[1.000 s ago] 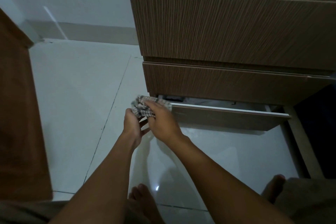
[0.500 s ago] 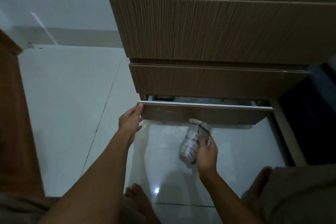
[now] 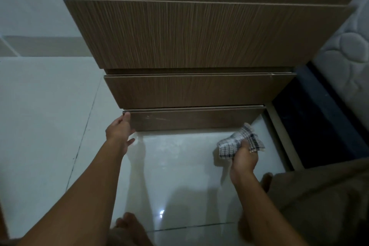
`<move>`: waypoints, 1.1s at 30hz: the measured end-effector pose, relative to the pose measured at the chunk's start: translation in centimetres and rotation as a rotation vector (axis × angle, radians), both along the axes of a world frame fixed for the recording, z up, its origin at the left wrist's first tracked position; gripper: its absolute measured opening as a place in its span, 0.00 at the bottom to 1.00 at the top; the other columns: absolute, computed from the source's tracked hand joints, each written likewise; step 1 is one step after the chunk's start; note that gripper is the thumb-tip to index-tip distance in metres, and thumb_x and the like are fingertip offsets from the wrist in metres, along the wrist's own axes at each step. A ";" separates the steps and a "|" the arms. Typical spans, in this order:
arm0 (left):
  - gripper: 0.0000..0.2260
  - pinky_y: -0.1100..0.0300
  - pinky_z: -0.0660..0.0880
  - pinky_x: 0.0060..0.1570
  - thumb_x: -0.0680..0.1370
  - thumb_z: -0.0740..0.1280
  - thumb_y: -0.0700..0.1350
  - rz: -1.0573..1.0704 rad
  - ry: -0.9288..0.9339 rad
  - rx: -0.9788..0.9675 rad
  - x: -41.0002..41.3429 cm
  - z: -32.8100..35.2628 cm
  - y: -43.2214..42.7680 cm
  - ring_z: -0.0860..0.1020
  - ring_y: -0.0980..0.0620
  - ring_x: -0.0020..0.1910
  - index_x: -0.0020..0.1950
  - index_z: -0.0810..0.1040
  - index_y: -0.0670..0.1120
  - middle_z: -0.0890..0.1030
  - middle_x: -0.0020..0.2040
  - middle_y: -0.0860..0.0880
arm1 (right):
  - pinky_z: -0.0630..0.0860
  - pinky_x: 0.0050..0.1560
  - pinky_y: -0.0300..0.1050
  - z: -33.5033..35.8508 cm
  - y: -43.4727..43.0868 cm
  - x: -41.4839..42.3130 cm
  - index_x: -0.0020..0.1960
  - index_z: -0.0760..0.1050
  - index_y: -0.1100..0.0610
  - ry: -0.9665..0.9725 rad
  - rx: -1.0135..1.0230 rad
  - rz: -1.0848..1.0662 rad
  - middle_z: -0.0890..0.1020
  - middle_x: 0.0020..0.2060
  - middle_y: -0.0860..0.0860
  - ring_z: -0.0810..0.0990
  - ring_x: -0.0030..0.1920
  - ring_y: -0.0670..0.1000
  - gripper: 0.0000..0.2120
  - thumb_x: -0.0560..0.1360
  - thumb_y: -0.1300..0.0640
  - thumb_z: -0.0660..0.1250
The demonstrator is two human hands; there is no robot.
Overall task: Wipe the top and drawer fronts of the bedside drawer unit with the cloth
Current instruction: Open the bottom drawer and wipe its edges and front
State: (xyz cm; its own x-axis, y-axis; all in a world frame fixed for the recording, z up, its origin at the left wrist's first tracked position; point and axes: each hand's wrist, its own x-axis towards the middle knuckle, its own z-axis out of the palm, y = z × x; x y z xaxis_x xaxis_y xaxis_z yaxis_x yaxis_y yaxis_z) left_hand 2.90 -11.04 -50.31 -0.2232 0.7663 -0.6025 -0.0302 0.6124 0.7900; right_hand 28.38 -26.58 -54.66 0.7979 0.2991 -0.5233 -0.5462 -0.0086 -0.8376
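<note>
At bottom drawer (image 3: 191,120) | left hand (image 3: 119,132) spread on corner | right hand (image 3: 244,158) clutching cloth (image 3: 237,144)

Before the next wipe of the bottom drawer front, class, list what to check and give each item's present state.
1. Cloth in hand: ok, bunched in the right hand.
2. Cloth touching the bottom drawer front: not ok, it sits off the front's lower right corner, above the floor.
3. Drawer pushed in: ok, almost shut, only a thin gap on top.
4. Drawer steadied: ok, left hand is at its left end.
5. Front free of marks: not ok, faint smudges near its left end.
</note>
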 end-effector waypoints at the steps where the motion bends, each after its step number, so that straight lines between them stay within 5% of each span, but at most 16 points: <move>1: 0.20 0.43 0.74 0.60 0.80 0.63 0.53 -0.002 0.004 -0.003 0.0 -0.1 0.1 0.77 0.42 0.61 0.70 0.71 0.48 0.75 0.68 0.46 | 0.72 0.54 0.43 0.1 0.0 0.6 0.73 0.67 0.57 -0.024 -0.026 -0.055 0.75 0.66 0.55 0.77 0.59 0.54 0.19 0.82 0.57 0.58; 10: 0.20 0.43 0.74 0.60 0.80 0.63 0.54 -0.055 0.057 -0.025 -0.7 -0.5 0.7 0.78 0.42 0.60 0.70 0.71 0.48 0.74 0.69 0.45 | 0.67 0.56 0.37 -0.4 3.4 4.3 0.72 0.67 0.56 -0.398 -0.172 -0.113 0.75 0.67 0.55 0.74 0.65 0.55 0.18 0.83 0.55 0.56; 13: 0.21 0.43 0.74 0.59 0.79 0.63 0.55 -0.078 0.068 -0.027 -1.0 -0.5 0.9 0.78 0.42 0.60 0.70 0.71 0.49 0.74 0.69 0.46 | 0.64 0.61 0.37 -1.3 5.0 4.0 0.76 0.63 0.54 -0.403 -0.205 0.014 0.71 0.71 0.54 0.70 0.69 0.54 0.21 0.83 0.58 0.55; 17: 0.21 0.43 0.75 0.59 0.79 0.63 0.56 -0.111 0.089 -0.022 -1.4 -0.7 1.1 0.77 0.42 0.61 0.70 0.71 0.49 0.74 0.70 0.47 | 0.61 0.55 0.32 -1.6 7.5 2.8 0.79 0.54 0.52 -0.354 -0.223 0.006 0.67 0.73 0.55 0.69 0.70 0.55 0.25 0.83 0.64 0.51; 21: 0.21 0.43 0.74 0.59 0.79 0.62 0.56 -0.121 0.103 -0.006 -1.4 -1.0 1.1 0.77 0.41 0.61 0.70 0.70 0.49 0.73 0.70 0.46 | 0.62 0.72 0.46 -2.2 9.5 1.0 0.79 0.52 0.48 -0.334 -0.143 -0.077 0.66 0.74 0.55 0.68 0.71 0.56 0.25 0.84 0.59 0.51; 24: 0.22 0.44 0.74 0.58 0.79 0.62 0.56 -0.124 0.107 0.003 -1.4 -1.1 1.0 0.77 0.41 0.61 0.71 0.70 0.49 0.74 0.70 0.46 | 0.64 0.73 0.55 -4.0 10.4 -0.1 0.79 0.50 0.48 -0.429 -0.161 -0.068 0.64 0.75 0.55 0.67 0.72 0.55 0.29 0.79 0.56 0.52; 33: 0.21 0.44 0.74 0.58 0.79 0.62 0.56 -0.137 0.125 0.013 -1.6 -0.8 0.9 0.77 0.41 0.61 0.70 0.71 0.49 0.74 0.70 0.46 | 0.52 0.77 0.49 -4.1 11.9 -6.1 0.79 0.45 0.61 -0.634 -0.182 0.063 0.50 0.79 0.59 0.53 0.78 0.55 0.33 0.77 0.71 0.53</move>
